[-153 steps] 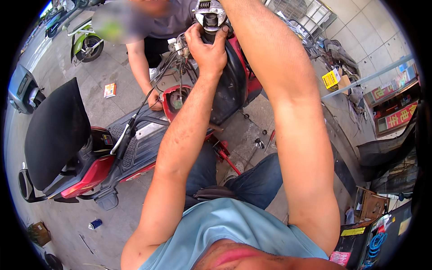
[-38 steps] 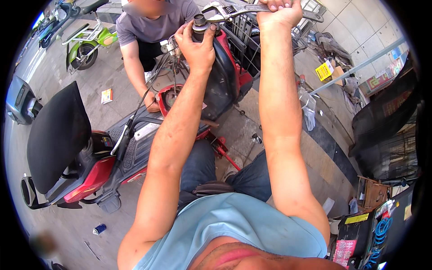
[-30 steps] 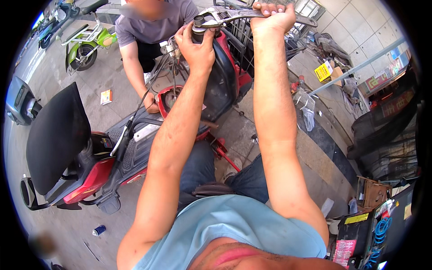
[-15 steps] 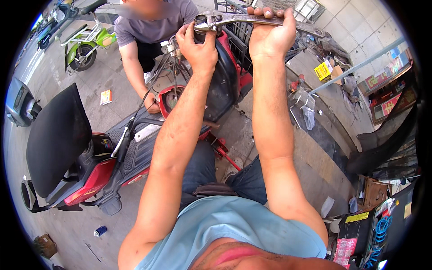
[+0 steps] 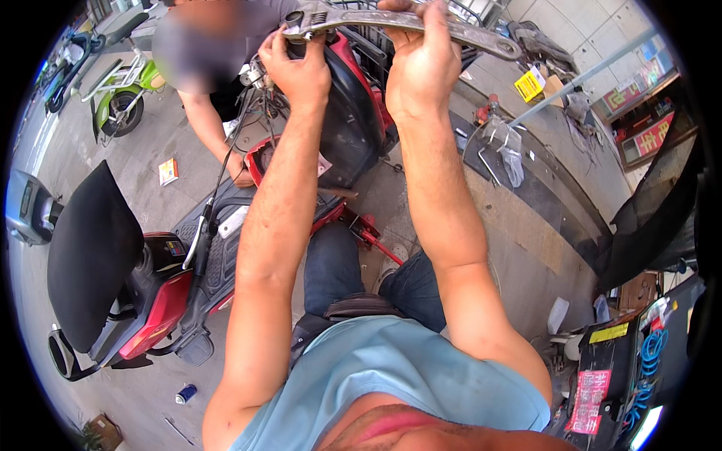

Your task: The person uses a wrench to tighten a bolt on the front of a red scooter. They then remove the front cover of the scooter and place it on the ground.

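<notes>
Both my arms reach up to the top of the view, above a red and black scooter [image 5: 357,146]. My right hand [image 5: 426,71] is closed around the handle of a steel adjustable wrench [image 5: 481,37]. At the wrench's jaw end, my left hand [image 5: 299,81] pinches a dark cylindrical metal part [image 5: 294,46], its fingers and thumb on either side. The part's ring-shaped top shows at the jaw; exactly how the jaw sits on it I cannot tell.
Across the scooter a person in a grey shirt [image 5: 259,26] crouches, one hand [image 5: 239,171] at its red body opening. Cables [image 5: 239,135] hang nearby. A black cover [image 5: 94,255] stands at the left. A red jack-like tool [image 5: 368,229] lies by my legs; a toolbox [image 5: 602,376] is at lower right.
My hands, with the wrench and the metal part, sit higher and farther left in the view. The surroundings have shifted too. My grip looks much the same.
</notes>
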Tool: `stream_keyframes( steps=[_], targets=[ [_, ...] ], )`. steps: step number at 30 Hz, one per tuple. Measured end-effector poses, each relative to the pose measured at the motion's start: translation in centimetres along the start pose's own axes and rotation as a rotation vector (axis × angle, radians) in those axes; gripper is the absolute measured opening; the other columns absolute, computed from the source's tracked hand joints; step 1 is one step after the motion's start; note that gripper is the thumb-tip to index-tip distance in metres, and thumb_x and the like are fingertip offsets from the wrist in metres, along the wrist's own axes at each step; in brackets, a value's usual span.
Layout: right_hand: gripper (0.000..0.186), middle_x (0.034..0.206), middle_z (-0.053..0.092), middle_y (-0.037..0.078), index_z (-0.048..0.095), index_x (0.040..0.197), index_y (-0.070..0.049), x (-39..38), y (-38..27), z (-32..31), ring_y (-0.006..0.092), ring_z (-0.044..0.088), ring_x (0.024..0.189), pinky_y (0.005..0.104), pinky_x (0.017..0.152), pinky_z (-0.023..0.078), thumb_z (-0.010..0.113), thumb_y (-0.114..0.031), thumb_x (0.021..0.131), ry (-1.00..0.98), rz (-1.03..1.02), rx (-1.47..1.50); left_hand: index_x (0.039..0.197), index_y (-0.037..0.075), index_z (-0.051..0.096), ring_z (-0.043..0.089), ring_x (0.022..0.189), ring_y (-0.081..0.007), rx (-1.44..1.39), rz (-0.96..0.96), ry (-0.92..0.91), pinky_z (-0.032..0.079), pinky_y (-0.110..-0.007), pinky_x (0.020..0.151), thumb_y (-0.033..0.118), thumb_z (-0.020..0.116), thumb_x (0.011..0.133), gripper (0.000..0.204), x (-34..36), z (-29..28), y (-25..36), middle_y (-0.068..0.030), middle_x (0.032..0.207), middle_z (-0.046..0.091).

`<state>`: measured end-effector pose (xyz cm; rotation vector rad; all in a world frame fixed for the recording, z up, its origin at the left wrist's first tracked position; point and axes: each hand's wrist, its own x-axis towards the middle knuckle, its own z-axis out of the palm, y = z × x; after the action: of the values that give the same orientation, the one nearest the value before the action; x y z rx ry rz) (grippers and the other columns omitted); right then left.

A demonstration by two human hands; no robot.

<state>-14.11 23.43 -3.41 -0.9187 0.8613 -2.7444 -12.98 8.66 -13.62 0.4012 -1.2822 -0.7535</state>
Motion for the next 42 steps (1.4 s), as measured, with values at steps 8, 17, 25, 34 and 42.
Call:
stream_keyframes(
  steps=[8, 17, 25, 34, 42],
  targets=[
    [0.030, 0.090, 0.071, 0.007, 0.068, 0.101, 0.003, 1.6, -5.4, -3.4, 0.0148, 0.064, 0.075, 0.0299, 0.071, 0.050, 0.058, -0.026, 0.103, -0.283, 0.054, -0.753, 0.147, -0.005, 0.042, 0.057, 0.127, -0.0318, -0.003, 0.422, -0.355, 0.044, -0.038, 0.109, 0.013, 0.081, 0.082, 0.078, 0.2, -2.0, 10.8, -0.0236, 0.141, 0.054],
    [0.020, 0.081, 0.068, 0.003, 0.067, 0.094, 0.002, -1.8, -5.9, -11.5, 0.0120, 0.065, 0.078, 0.0321, 0.066, 0.053, 0.063, -0.016, 0.101, -0.074, -0.359, -0.555, 0.134, 0.001, 0.058, 0.069, 0.105, -0.0350, -0.027, 0.578, -0.926, 0.054, -0.039, 0.094, 0.000, 0.072, 0.082, 0.054, 0.9, 2.9, 18.9, -0.0234, 0.111, 0.069],
    [0.067, 0.129, 0.058, 0.018, 0.054, 0.143, -0.009, -10.2, 10.2, -30.0, 0.0364, 0.064, 0.112, 0.0439, 0.092, 0.056, 0.071, 0.001, 0.079, -0.158, -0.070, -1.368, 0.128, 0.001, 0.060, 0.066, 0.103, -0.0180, 0.091, 0.570, -0.735, 0.054, -0.031, 0.084, 0.013, 0.078, 0.092, 0.042, -1.2, 4.6, 19.4, -0.0087, 0.105, 0.068],
    [0.065, 0.132, 0.063, 0.019, 0.057, 0.142, -0.014, -4.3, 16.3, -30.0, 0.0409, 0.064, 0.118, 0.0441, 0.095, 0.054, 0.079, -0.013, 0.080, -0.443, -0.022, -1.074, 0.121, 0.002, 0.074, 0.074, 0.094, -0.0165, 0.253, 0.560, -0.491, 0.058, -0.028, 0.082, 0.024, 0.066, 0.099, 0.032, 2.9, 4.1, 17.5, -0.0087, 0.103, 0.078],
    [0.056, 0.117, 0.071, 0.020, 0.060, 0.138, -0.017, -4.4, 20.7, -31.5, 0.0389, 0.070, 0.107, 0.0439, 0.088, 0.056, 0.077, -0.020, 0.084, -0.259, -0.004, -1.045, 0.119, 0.000, 0.072, 0.072, 0.095, -0.0161, 0.327, 0.593, -0.547, 0.057, -0.027, 0.080, 0.016, 0.070, 0.098, 0.027, 2.6, 4.2, 19.3, -0.0103, 0.104, 0.076]
  ],
)
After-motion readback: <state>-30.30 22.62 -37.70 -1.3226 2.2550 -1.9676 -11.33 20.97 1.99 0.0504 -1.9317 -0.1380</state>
